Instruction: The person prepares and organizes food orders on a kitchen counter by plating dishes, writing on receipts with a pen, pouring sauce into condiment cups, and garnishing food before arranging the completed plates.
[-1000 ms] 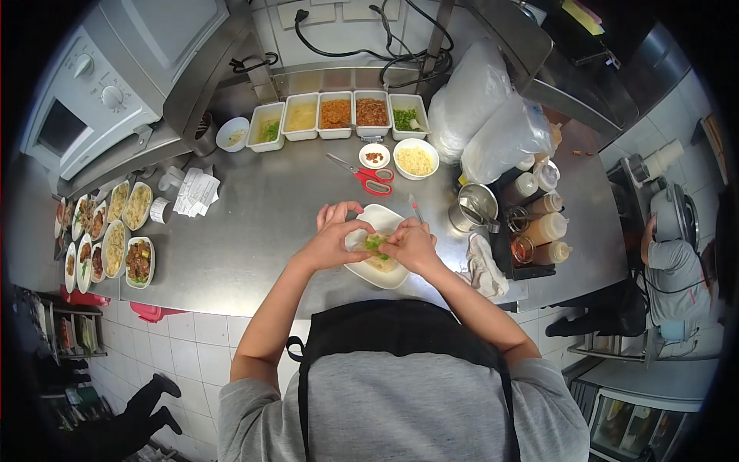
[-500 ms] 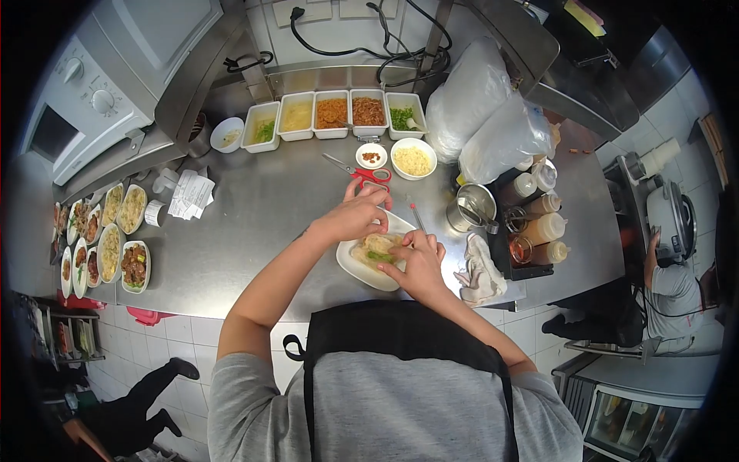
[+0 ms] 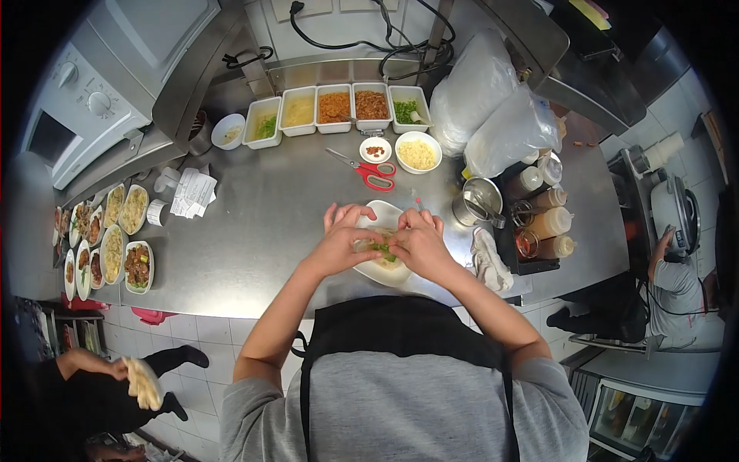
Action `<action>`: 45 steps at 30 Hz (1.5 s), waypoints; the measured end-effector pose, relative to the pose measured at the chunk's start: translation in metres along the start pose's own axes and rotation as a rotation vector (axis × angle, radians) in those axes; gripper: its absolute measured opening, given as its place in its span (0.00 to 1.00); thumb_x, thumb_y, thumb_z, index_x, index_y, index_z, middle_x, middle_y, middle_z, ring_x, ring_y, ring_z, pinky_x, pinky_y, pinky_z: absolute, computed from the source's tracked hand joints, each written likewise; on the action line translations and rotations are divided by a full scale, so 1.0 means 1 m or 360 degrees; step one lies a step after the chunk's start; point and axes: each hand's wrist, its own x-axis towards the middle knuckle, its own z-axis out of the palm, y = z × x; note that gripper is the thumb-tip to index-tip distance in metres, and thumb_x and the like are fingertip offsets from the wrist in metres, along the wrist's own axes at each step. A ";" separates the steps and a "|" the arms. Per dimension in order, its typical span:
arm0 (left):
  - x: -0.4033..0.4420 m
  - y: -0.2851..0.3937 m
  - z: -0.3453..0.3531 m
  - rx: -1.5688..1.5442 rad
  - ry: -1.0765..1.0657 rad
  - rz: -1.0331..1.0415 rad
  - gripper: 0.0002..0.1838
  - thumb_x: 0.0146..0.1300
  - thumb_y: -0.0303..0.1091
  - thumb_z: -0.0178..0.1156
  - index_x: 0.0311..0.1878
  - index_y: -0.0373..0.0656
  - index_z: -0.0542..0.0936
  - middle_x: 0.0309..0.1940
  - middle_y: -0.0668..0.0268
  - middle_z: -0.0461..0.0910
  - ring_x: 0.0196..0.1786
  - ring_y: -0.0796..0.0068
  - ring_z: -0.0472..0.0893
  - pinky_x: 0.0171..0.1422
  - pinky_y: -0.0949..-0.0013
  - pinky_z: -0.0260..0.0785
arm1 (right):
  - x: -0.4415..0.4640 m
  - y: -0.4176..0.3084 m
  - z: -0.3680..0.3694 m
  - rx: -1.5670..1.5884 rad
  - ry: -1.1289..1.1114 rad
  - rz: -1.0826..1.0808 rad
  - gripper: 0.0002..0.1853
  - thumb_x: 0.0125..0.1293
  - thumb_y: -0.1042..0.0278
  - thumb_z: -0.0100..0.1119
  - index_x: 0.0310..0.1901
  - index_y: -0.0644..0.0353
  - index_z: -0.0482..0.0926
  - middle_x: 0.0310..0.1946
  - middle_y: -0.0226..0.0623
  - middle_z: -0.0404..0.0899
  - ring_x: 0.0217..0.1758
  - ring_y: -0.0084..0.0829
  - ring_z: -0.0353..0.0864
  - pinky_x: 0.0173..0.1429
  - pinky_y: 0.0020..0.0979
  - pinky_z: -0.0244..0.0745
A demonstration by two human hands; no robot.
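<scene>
My left hand (image 3: 339,242) and my right hand (image 3: 423,242) meet over a white oval bowl (image 3: 380,276), fingers curled inward. Between their fingertips are chopped greens (image 3: 385,250) on pale food, which the fingers partly hide. Both hands look closed at the greens. Just beyond lie red-handled scissors (image 3: 377,173), with their blades pointing up and left. A small dish of reddish-brown bits (image 3: 376,150) and a bowl of pale yellow shreds (image 3: 418,155) stand behind. A thin red-tipped utensil (image 3: 418,202) shows above my right hand, mostly hidden.
White tubs of toppings (image 3: 335,108) line the back. To the right stand a metal pitcher (image 3: 477,204), a cloth (image 3: 490,262), sauce bottles (image 3: 552,223) and plastic bags (image 3: 512,135). Several filled dishes (image 3: 112,252) and receipts (image 3: 192,192) are at left. Co-workers (image 3: 100,393) stand on both sides.
My left hand has moved down and left from the bowl's far edge to the food. My right hand has shifted slightly up. A co-worker at lower left now holds a plate of pale food.
</scene>
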 end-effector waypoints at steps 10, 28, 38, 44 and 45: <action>-0.013 0.008 0.030 -0.0186 0.0632 -0.0592 0.05 0.47 0.37 0.69 0.28 0.50 0.85 0.50 0.72 0.72 0.58 0.67 0.64 0.65 0.55 0.42 | 0.012 0.008 -0.019 0.0111 0.0185 0.0054 0.15 0.55 0.61 0.63 0.45 0.50 0.79 0.42 0.33 0.67 0.50 0.36 0.64 0.56 0.40 0.53; -0.033 0.020 0.058 0.0222 0.0670 -0.0641 0.07 0.45 0.39 0.67 0.29 0.51 0.85 0.51 0.68 0.69 0.61 0.61 0.60 0.63 0.51 0.41 | -0.009 0.014 0.016 0.0171 0.0058 0.0104 0.17 0.54 0.68 0.61 0.48 0.47 0.78 0.47 0.34 0.63 0.54 0.37 0.61 0.57 0.42 0.52; -0.037 0.023 0.040 0.0247 0.0515 -0.0659 0.13 0.41 0.43 0.71 0.31 0.53 0.84 0.52 0.66 0.67 0.61 0.61 0.59 0.64 0.48 0.40 | -0.013 0.017 0.005 0.0062 0.0092 0.0074 0.12 0.54 0.67 0.62 0.42 0.51 0.79 0.46 0.34 0.64 0.52 0.35 0.64 0.56 0.39 0.53; -0.042 0.030 0.021 0.0296 0.0353 -0.0656 0.23 0.40 0.42 0.73 0.43 0.50 0.81 0.52 0.60 0.66 0.62 0.58 0.59 0.65 0.47 0.41 | -0.029 0.056 0.012 0.0260 0.0215 0.0604 0.19 0.61 0.62 0.55 0.53 0.57 0.71 0.35 0.44 0.75 0.40 0.43 0.75 0.46 0.42 0.68; -0.043 0.024 0.020 0.0147 0.0381 -0.0709 0.29 0.44 0.42 0.71 0.51 0.48 0.75 0.55 0.58 0.65 0.63 0.56 0.59 0.67 0.49 0.44 | -0.032 0.062 0.015 0.0460 0.0013 0.0872 0.21 0.65 0.59 0.52 0.56 0.60 0.67 0.30 0.46 0.77 0.32 0.43 0.78 0.41 0.42 0.72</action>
